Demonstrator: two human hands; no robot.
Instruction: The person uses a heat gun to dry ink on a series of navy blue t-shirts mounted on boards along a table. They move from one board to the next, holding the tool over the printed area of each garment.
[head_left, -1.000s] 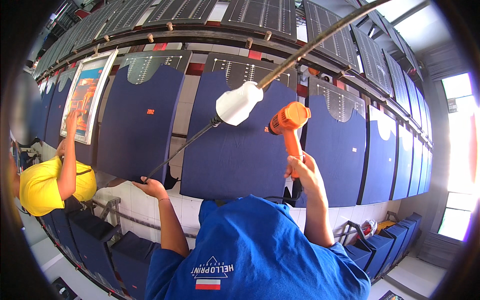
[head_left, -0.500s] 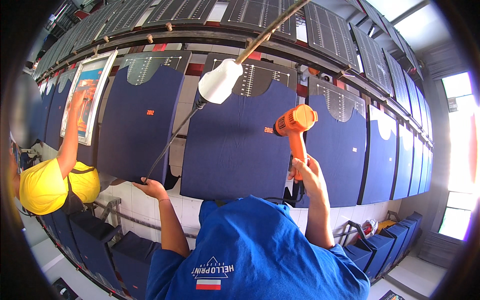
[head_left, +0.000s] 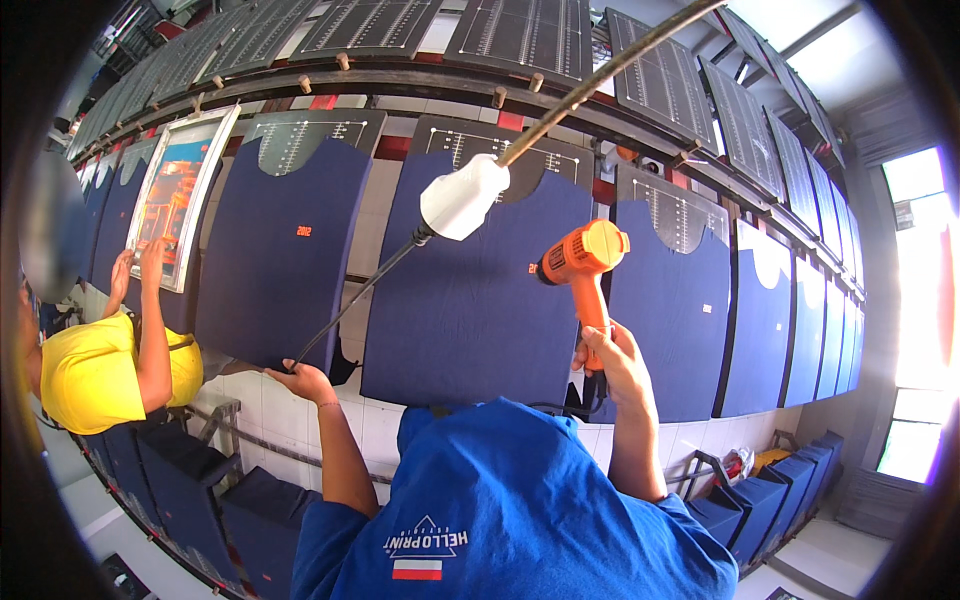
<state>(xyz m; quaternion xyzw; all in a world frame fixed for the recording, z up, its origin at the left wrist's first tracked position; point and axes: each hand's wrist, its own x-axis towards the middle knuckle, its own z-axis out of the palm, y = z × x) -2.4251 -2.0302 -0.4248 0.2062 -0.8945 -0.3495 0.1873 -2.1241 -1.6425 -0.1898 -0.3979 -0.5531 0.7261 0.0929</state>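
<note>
My right hand (head_left: 618, 358) is wrapped round the handle of an orange heat gun (head_left: 588, 255). Its dark nozzle points left, over a small orange print on the navy shirt panel (head_left: 470, 320) in front of me. Palm up, my left hand (head_left: 303, 382) is closed on a thin black cable (head_left: 355, 298) at the panel's lower left. That cable rises to a white plug connector (head_left: 465, 200), which hangs from a brown rod (head_left: 610, 75) across the view. Part of the print is hidden behind the nozzle.
More navy shirt panels (head_left: 280, 250) on dark boards line the bench on both sides. At left, a person in a yellow shirt (head_left: 95, 370) works at a framed screen (head_left: 180, 200). A metal rail (head_left: 420, 75) runs behind; more navy panels (head_left: 265, 520) stand on the near side.
The heat gun has shifted slightly left and down, its nozzle now covering part of the print. The connector and rod have swung right and down. The co-worker's hands have moved to the screen's lower edge.
</note>
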